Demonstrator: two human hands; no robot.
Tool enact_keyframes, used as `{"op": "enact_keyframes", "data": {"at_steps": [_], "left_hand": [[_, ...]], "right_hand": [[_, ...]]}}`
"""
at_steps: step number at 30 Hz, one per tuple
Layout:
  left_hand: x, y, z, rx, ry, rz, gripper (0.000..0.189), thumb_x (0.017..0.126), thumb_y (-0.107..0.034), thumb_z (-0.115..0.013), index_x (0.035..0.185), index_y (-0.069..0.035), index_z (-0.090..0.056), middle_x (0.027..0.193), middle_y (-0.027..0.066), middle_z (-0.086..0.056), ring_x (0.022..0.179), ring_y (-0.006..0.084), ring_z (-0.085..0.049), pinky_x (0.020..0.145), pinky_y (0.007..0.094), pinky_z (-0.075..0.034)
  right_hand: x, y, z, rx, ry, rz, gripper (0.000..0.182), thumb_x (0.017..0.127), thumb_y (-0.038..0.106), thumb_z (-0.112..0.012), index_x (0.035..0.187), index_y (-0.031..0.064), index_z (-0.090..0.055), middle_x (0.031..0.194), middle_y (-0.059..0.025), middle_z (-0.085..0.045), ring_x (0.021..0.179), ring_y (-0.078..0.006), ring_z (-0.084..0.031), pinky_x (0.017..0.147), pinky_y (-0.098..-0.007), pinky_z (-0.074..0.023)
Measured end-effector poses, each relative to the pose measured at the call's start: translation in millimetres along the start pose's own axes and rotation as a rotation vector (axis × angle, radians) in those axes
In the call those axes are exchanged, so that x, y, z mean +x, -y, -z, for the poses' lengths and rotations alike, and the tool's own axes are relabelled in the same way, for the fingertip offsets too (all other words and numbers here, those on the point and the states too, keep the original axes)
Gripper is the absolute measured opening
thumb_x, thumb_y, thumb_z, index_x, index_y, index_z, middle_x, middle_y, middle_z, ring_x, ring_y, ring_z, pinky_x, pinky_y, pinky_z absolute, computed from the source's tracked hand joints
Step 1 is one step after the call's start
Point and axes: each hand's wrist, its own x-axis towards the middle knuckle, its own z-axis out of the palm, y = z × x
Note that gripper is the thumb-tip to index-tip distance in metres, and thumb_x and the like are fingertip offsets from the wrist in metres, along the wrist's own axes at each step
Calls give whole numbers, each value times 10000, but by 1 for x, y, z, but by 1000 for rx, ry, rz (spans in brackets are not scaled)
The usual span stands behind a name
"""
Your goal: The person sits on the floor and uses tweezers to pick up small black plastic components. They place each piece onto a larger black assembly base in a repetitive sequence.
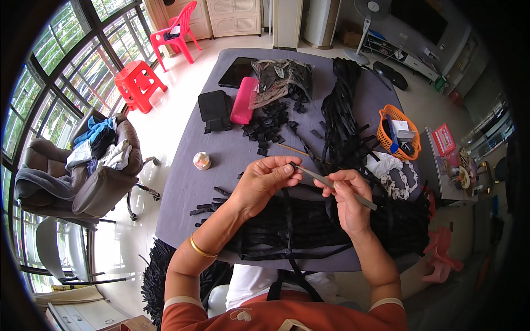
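Note:
My left hand pinches the end of a black fabric strip between thumb and fingertips. In my right hand is a slim grey metal tool, perhaps tweezers, whose tip meets the strip's end. Below both hands a thick bundle of black fabric strips lies across the table, with a band around it. Another bundle of black strips stretches towards the table's far edge. Small cut black pieces are heaped beyond my left hand, near a thin wooden stick.
On the grey covered table are a small round jar, a pink case, a black pouch, a dark tablet, a clear plastic bag and an orange basket. A brown armchair with clothes stands left.

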Motion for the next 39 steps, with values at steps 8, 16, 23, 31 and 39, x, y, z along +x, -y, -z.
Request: {"op": "enact_keyframes", "data": {"at_steps": [8, 16, 23, 31, 39], "left_hand": [[0, 1, 2, 17, 26, -4, 235, 839, -103, -525, 1037, 22, -541, 892, 77, -603, 821, 129, -586, 753, 228, -472], [-1, 3, 0, 219, 13, -57, 207, 826, -90, -540, 995, 27, -567, 864, 110, -619, 791, 147, -599, 722, 234, -486], [-1, 9, -5, 58, 51, -30, 270, 835, -149, -535, 1050, 14, -541, 879, 113, -616, 814, 156, -596, 729, 241, -481], [-1, 8, -2, 27, 27, -103, 255, 840, -120, -525, 1062, 4, -538, 863, 57, -597, 782, 120, -565, 711, 244, -464], [-1, 7, -3, -22, -11, -80, 223, 851, -117, -508, 1021, 21, -549, 798, 49, -593, 704, 110, -552, 669, 230, -457]], "right_hand": [[-1, -2, 2, -18, 1, 35, 120, 833, 59, -451, 890, -10, -532, 857, -162, -614, 717, -119, -549, 673, -229, -436], [0, -2, 3, 36, 29, -27, 112, 833, 41, -457, 878, -14, -543, 855, -163, -616, 719, -128, -564, 666, -231, -449], [0, -11, 0, 283, 30, -30, 91, 834, 51, -464, 885, 10, -527, 882, -175, -609, 765, -154, -572, 686, -251, -441], [1, -6, 0, 236, -23, -18, 71, 822, 57, -462, 867, 37, -514, 877, -178, -605, 714, -142, -541, 672, -254, -432], [1, -4, 3, 190, -13, -2, 67, 821, 55, -458, 858, 36, -511, 875, -188, -603, 716, -148, -539, 676, -260, -432]]}}
